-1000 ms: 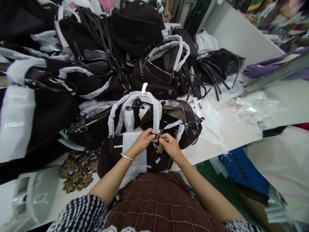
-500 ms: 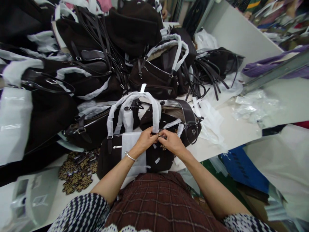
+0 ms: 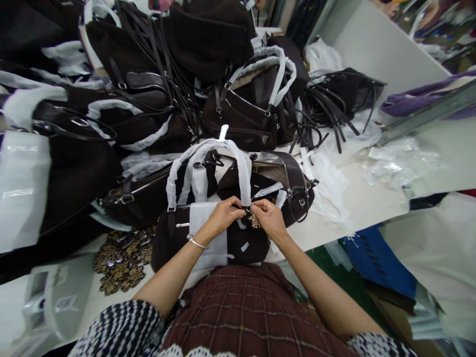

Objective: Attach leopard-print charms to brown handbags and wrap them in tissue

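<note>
A dark brown handbag (image 3: 169,250) stands upright in front of me, its two arched handles (image 3: 243,171) wrapped in white paper. Both hands meet at the foot of the right side of the handles. My left hand (image 3: 226,215) has thumb and forefinger pinched there; what lies between them is too small to make out. My right hand (image 3: 269,218) pinches the top of a leopard-print charm (image 3: 255,220), which hangs below its fingertips against the bag. White paper (image 3: 208,238) drapes over the bag's front.
More leopard-print charms (image 3: 121,267) lie heaped at left, beside a grey plastic holder (image 3: 67,292). Another brown bag (image 3: 293,198) sits right behind mine. Several bags with wrapped handles (image 3: 241,116) pile up at the back. Clear plastic wrap (image 3: 405,161) lies on the right.
My hands have drawn slightly apart at the handle's foot. The leopard-print charm now hangs in plainer sight beneath my right fingers. The view has shifted a little.
</note>
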### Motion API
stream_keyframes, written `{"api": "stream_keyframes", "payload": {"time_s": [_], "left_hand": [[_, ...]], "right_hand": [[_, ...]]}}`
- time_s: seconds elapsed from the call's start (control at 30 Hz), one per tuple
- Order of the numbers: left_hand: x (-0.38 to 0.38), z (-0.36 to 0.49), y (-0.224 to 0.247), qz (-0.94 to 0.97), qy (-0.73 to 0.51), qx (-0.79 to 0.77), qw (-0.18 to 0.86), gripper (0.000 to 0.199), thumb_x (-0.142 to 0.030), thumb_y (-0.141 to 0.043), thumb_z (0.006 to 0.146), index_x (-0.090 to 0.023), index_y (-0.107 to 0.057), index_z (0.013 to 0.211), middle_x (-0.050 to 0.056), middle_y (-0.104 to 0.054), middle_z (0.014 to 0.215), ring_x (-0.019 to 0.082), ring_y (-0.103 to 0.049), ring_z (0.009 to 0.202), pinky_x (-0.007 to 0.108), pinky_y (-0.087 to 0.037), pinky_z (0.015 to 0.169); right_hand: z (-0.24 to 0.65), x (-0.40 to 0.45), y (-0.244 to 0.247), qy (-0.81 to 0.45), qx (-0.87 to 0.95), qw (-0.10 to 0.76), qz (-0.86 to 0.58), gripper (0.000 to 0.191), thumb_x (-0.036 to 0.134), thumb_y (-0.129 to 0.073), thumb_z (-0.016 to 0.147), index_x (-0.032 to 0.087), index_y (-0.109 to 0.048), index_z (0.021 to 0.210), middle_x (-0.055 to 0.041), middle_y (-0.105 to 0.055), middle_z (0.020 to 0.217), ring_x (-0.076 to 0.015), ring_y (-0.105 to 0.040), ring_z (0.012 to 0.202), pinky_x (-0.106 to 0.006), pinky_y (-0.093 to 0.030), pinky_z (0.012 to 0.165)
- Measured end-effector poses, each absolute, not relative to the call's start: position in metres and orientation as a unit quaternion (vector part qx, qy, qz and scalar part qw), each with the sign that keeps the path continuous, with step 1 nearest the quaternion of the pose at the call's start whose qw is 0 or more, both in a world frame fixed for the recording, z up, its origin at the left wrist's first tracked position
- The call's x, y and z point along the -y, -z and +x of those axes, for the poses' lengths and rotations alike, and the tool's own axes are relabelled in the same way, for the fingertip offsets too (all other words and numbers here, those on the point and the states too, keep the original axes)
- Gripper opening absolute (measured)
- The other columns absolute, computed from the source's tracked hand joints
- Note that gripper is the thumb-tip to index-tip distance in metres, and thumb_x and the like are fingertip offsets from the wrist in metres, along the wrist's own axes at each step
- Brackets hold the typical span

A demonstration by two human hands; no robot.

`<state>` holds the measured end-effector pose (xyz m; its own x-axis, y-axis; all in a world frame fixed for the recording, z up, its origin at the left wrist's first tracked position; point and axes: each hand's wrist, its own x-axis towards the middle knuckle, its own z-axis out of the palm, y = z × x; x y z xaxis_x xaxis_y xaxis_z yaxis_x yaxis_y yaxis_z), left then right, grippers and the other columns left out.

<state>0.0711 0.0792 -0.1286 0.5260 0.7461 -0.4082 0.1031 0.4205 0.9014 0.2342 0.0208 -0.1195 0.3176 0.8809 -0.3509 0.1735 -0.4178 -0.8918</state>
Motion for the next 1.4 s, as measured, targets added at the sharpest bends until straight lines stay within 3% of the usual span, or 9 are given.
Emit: {"api": "stream_keyframes", "payload": {"time_s": [0.07,0.2,0.43,0.67,0.8,1.03,1.4], "left_hand": [[-0.079,0.071,0.129,0.519,-0.234,-0.432,0.699,0.018,-0.019,-0.070,0.070,-0.016,-0.056,0.080,-0.006,-0.056,0.062,0.007,-0.054,0.057,0.017,-0.040,0.054],[-0.077,0.076,0.134,0.522,-0.263,-0.441,0.681,0.010,-0.019,-0.064,0.074,-0.015,-0.061,0.083,-0.003,-0.061,0.071,0.010,-0.058,0.064,0.019,-0.044,0.061],[-0.079,0.072,0.142,0.510,-0.246,-0.455,0.688,0.009,-0.020,-0.062,0.076,-0.016,-0.061,0.083,-0.002,-0.063,0.072,0.013,-0.063,0.069,0.023,-0.050,0.066],[-0.078,0.071,0.144,0.474,-0.247,-0.413,0.738,0.024,-0.016,-0.071,0.068,-0.016,-0.055,0.086,-0.005,-0.061,0.068,0.009,-0.059,0.061,0.019,-0.045,0.060],[-0.077,0.077,0.149,0.442,-0.299,-0.436,0.725,0.029,-0.017,-0.073,0.064,-0.016,-0.055,0.087,-0.003,-0.062,0.078,0.010,-0.060,0.067,0.021,-0.048,0.064],[-0.078,0.077,0.140,0.451,-0.264,-0.422,0.741,0.022,-0.021,-0.071,0.071,-0.015,-0.058,0.088,-0.003,-0.058,0.078,0.008,-0.060,0.066,0.021,-0.052,0.065],[-0.083,0.076,0.148,0.493,-0.233,-0.398,0.738,0.015,-0.022,-0.060,0.082,-0.018,-0.046,0.087,-0.006,-0.059,0.059,0.011,-0.065,0.055,0.021,-0.053,0.055]], "right_hand": [[0.239,-0.027,0.120,-0.461,0.379,0.384,-0.704,0.024,0.039,-0.067,0.076,0.018,-0.067,0.089,-0.0021,-0.069,0.075,-0.0156,-0.060,0.065,-0.027,-0.046,0.061],[0.239,-0.032,0.121,-0.504,0.348,0.377,-0.695,0.026,0.037,-0.067,0.072,0.018,-0.066,0.089,-0.0006,-0.066,0.070,-0.0132,-0.056,0.056,-0.025,-0.044,0.054],[0.239,-0.033,0.128,-0.539,0.382,0.340,-0.669,0.022,0.035,-0.063,0.072,0.017,-0.067,0.084,-0.0013,-0.066,0.070,-0.0119,-0.054,0.059,-0.023,-0.039,0.053],[0.242,-0.035,0.126,-0.580,0.333,0.333,-0.665,0.026,0.039,-0.066,0.072,0.019,-0.058,0.086,0.0060,-0.055,0.059,-0.0088,-0.047,0.047,-0.020,-0.035,0.044],[0.230,-0.023,0.122,-0.560,0.342,0.322,-0.682,0.033,0.044,-0.067,0.074,0.022,-0.054,0.094,0.0067,-0.058,0.061,-0.0100,-0.048,0.044,-0.021,-0.038,0.039],[0.216,-0.014,0.130,-0.467,0.268,0.457,-0.708,0.026,0.040,-0.067,0.077,0.020,-0.060,0.091,0.0006,-0.064,0.070,-0.0131,-0.059,0.062,-0.024,-0.047,0.057],[0.242,-0.037,0.128,-0.628,0.212,0.398,-0.634,0.036,0.039,-0.078,0.058,0.015,-0.068,0.082,0.0009,-0.066,0.065,-0.0097,-0.053,0.054,-0.023,-0.039,0.052]]}}
